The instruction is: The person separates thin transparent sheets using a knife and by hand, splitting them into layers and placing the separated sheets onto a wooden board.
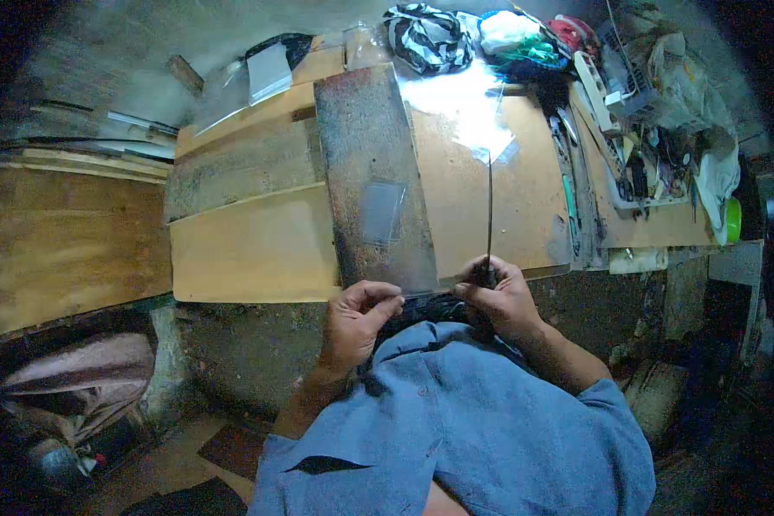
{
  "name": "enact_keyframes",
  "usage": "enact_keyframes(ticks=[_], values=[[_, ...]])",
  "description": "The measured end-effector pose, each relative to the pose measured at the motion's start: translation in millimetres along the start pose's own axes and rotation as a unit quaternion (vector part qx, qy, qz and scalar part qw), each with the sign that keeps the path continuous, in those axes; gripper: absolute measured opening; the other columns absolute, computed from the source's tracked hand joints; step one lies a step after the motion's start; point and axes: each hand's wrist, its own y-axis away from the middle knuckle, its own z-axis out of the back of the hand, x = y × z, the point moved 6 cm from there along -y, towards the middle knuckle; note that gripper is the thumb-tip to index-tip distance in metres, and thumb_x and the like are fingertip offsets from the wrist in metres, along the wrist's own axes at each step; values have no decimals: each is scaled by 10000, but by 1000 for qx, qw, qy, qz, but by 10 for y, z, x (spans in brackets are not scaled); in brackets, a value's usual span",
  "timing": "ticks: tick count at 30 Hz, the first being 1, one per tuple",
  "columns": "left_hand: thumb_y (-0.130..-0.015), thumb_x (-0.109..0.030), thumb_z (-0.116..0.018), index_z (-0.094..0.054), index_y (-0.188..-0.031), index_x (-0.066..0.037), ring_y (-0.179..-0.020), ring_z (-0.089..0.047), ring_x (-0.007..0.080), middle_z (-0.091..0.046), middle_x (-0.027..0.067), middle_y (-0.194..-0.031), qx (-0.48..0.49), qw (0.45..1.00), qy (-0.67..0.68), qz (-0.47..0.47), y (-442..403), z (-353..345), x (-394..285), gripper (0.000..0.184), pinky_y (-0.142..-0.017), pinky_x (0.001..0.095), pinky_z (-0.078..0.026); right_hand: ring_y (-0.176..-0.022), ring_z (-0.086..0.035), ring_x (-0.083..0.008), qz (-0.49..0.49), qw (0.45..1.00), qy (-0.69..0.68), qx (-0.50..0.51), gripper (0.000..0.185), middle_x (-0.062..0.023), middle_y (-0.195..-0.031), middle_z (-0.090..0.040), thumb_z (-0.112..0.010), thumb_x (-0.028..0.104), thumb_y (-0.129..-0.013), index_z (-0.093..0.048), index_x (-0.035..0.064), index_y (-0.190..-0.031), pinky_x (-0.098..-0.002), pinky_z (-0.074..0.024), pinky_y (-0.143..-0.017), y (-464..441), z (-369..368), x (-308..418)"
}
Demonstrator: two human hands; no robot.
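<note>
My left hand (365, 318) is closed in a pinch at the near edge of the worktable, and what lies between its fingertips is too small to make out. To its right, my right hand (500, 297) grips a long thin dark rod (489, 206) that points up and away over the table. A faint thin edge (426, 291) shows between the two hands. Beyond my left hand a long dark, worn board (365, 120) runs away from me. On that board lie small clear rectangular sheets (383, 212).
Plain wooden boards (254, 249) cover the left of the table. A bright light patch (473, 112) glares at the back. At right are a power strip (595, 90), a tray of tools (654, 199) and a green container (733, 221). Bundled bags (430, 39) sit at the back.
</note>
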Motion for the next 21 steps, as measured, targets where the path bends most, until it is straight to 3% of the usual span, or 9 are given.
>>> enact_keyframes(ticks=[2,3,5,8,11,15,18,20,21], values=[[-829,-15,-632,-638,-900,-18,-762,-606,118,-652,48,-819,0,991,-81,-109,19,17,-83,71,-705,245,-488,-602,-525,-73,16,1000,4,6,150,-12,-725,-583,-681,55,-777,-576,21,-878,-221,-419,-537,1,-5,33],[-829,-15,-632,-638,-900,-18,-762,-606,118,-652,48,-819,0,991,-80,-109,12,31,-61,71,-705,245,-488,-604,-536,-85,6,1000,-13,20,130,-24,-746,-588,-658,60,-794,-572,27,-885,-224,-429,-543,12,-25,41],[-799,30,-638,-651,-891,-34,-817,-619,153,-657,71,-862,-13,963,-132,-233,53,35,-170,112,-748,267,-488,-606,-547,-98,-5,999,-30,33,110,-35,-767,-594,-636,64,-812,-568,33,-893,-227,-439,-550,29,-51,70],[-773,45,-649,-657,-876,-37,-874,-628,181,-656,106,-911,15,928,-165,-332,89,0,-326,132,-784,283,-486,-614,-579,-127,-65,987,-148,12,123,-65,-808,-602,-580,75,-845,-548,36,-957,-239,-463,-553,32,-105,101],[-764,54,-644,-660,-858,-39,-893,-633,197,-654,125,-936,22,900,-252,-355,146,-42,-446,132,-801,286,-484,-624,-603,-145,-143,952,-271,-10,169,-93,-853,-609,-546,80,-856,-523,43,-1019,-247,-485,-554,36,-137,85],[-757,63,-646,-664,-862,-47,-901,-632,200,-656,117,-939,19,903,-255,-345,119,-28,-393,153,-818,295,-483,-654,-611,-135,-91,984,-147,45,269,-95,-864,-625,-617,67,-822,-506,45,-1066,-244,-486,-548,0,-146,73],[-806,33,-609,-636,-966,-37,-874,-633,190,-657,113,-936,9,937,-147,-318,65,16,-253,177,-767,285,-490,-658,-606,-117,-31,995,-85,34,336,-73,-836,-630,-658,42,-797,-501,50,-1094,-229,-481,-545,-15,-165,114],[-863,-22,-563,-553,-1115,-12,-833,-629,161,-658,119,-943,-14,990,42,-132,-21,56,-102,253,-692,257,-479,-794,-616,-136,-29,996,-85,1,405,-92,-894,-642,-689,-1,-763,-504,27,-1123,-275,-526,-700,1,-146,138],[-863,-22,-563,-553,-1115,-12,-833,-629,161,-658,119,-943,-14,990,42,-132,-21,65,-114,253,-692,257,-479,-794,-616,-136,-30,996,-85,1,405,-92,-894,-642,-689,-1,-763,-504,27,-1123,-275,-526,-700,4,-156,130]])
